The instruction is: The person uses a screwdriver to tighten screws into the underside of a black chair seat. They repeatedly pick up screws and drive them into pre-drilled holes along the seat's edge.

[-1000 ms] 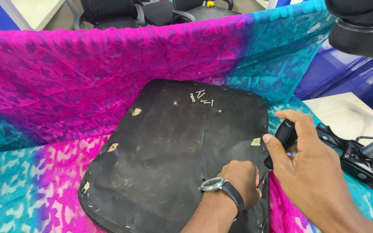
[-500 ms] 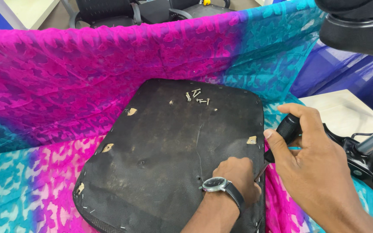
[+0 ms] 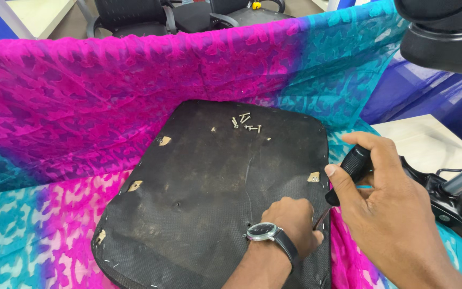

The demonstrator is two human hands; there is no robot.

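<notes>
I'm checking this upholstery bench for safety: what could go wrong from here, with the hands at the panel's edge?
The left hand presses the black fabric-covered seat panel right beside where the black-handled tool in the right hand works; a slip might jab the fingers. The small loose metal screws lying on the panel could roll off if it tips. Staples along the rim might scratch.

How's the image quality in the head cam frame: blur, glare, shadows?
Head view: even, soft light, no hard shadows or glare. The black seat underside, screws and left hand are sharp; the right hand gripping the black tool handle is slightly soft, and the chair part at top right is blurred.
</notes>
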